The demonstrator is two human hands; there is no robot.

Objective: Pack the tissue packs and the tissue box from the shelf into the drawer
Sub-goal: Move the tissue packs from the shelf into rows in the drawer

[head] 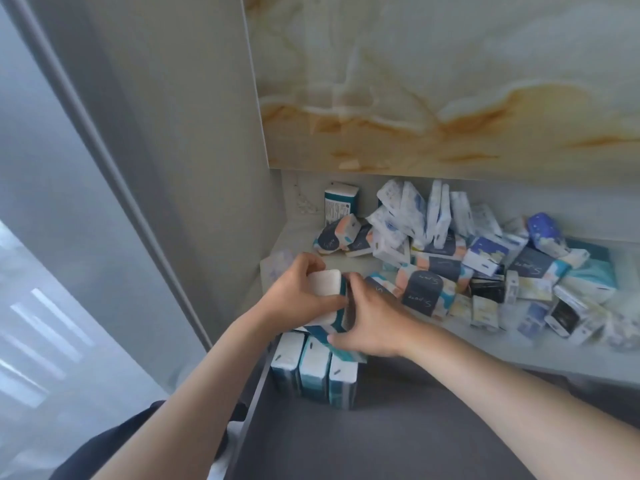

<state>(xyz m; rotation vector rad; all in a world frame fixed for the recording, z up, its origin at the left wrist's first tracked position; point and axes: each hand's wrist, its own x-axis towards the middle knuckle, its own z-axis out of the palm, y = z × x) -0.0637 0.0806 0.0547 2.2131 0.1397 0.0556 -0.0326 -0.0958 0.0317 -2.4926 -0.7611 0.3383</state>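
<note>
A white and teal tissue pack [323, 284] is held between both hands above the drawer's back left corner. My left hand [294, 294] grips its left end, thumb across its front. My right hand [367, 318] grips its right side, fingers curled round it. Below them, three white and teal tissue packs [313, 370] stand side by side in the grey drawer [398, 427]. On the white shelf [485, 344] behind lies a heap of several small tissue packs [436, 268]. A teal tissue box [594, 277] lies at the heap's right. Another teal pack [340, 204] stands at the shelf's back left.
A grey cabinet panel [166, 161] rises on the left of the shelf. A marbled panel [450, 81] hangs over the shelf's top. The drawer's left rim [254, 398] runs down toward me, with dark clothing [114, 441] beside it.
</note>
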